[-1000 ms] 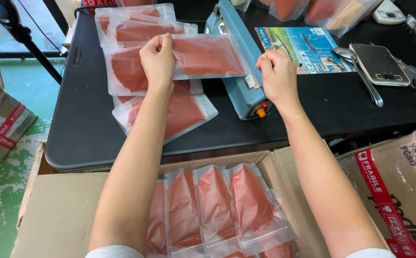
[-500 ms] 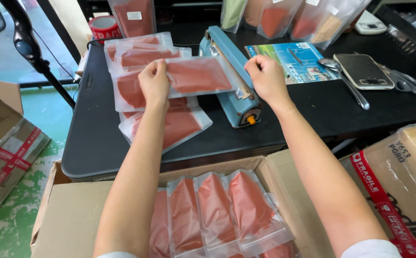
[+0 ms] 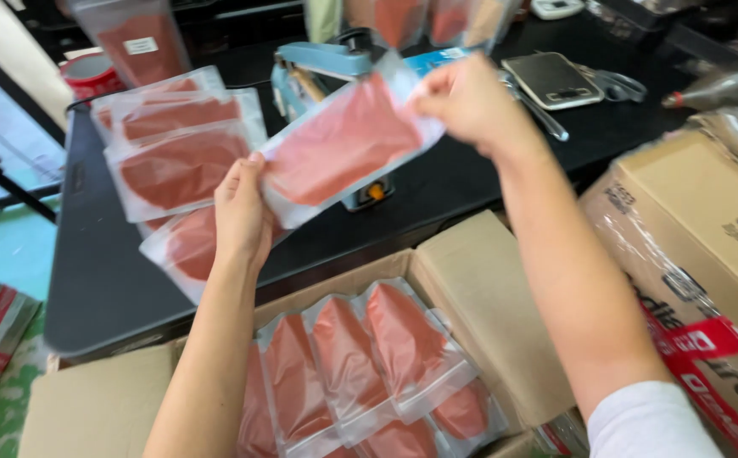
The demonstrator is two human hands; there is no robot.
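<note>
Closest in, an open cardboard box [image 3: 479,331] sits below the worktop edge, and clear pouches of reddish powder [image 3: 386,348] stand on end inside it, packed side by side.

Just above that, the left hand [image 3: 242,212] has the lower-left end of a flat pouch [image 3: 343,144], fingers closed on the sealed edge. The right hand [image 3: 471,102] pinches the upper-right corner, fingers shut on the clear margin. The pouch hangs tilted between the two hands, above the front of the black worktop [image 3: 97,271] and clear of it.

It looks light and floppy: thin plastic film and loose fill that would likely slump to the low end when tipped. The film looks slick, so the bare sealed borders and corners look like the safest places to hold; squeezing the filled belly would probably just shift the powder.

Behind the left hand, more filled pouches [image 3: 178,140] lie overlapped on the worktop. Farther back stands a blue heat sealer [image 3: 322,64], partly hidden by the pouch. To the right lie a small flat scale [image 3: 556,78] and a pair of scissors [image 3: 619,85]. A taped carton [image 3: 708,246] sits at the right.
</note>
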